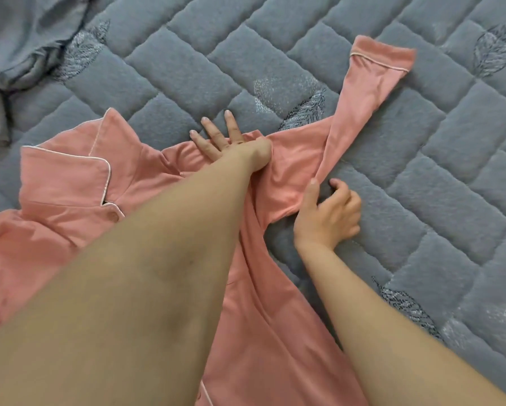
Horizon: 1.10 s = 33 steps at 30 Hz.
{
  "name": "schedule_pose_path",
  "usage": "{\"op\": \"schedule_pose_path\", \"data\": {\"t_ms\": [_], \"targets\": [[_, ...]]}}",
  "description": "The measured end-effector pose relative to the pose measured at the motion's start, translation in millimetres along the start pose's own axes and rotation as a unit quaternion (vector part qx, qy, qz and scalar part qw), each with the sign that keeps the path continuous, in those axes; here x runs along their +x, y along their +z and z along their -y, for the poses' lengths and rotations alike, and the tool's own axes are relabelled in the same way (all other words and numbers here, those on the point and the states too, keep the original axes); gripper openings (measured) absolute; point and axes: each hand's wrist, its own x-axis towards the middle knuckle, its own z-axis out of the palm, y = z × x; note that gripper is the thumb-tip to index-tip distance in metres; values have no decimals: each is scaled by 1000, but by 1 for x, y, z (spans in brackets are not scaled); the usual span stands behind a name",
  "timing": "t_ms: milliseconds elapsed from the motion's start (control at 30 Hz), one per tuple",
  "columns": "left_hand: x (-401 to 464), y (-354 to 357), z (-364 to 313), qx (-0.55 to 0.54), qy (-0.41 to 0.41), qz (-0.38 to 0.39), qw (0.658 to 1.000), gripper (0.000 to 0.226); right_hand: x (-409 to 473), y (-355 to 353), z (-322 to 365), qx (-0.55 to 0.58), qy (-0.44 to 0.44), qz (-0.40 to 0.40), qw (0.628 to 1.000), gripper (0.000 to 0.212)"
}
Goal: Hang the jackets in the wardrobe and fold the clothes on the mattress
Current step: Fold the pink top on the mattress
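Pressing the pink shirt onto the mattress, left hand fingers spread; right hand pinches the sleeve.

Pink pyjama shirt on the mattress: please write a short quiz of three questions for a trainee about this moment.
1. True or false: the left hand lies flat on the pink pyjama shirt.
2. What does the right hand hold? A) the collar B) the sleeve C) the grey garment
3. The shirt lies on a quilted grey ____.

Key: 1 true; 2 B; 3 mattress.
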Motion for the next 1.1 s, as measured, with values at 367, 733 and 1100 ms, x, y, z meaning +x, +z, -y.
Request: {"op": "schedule_pose_path", "data": {"t_ms": [367,733,1100], "targets": [[-6,32,-11,42,-27,-230,972,72,173,19,75,87,52,42,994,51],[-4,36,-9,48,-32,-253,966,71,239,-41,28,-7,228,-124,966,56],[-4,36,-8,58,-34,-257,964,71,255,-25,69,-62,52,156,985,32]]}}
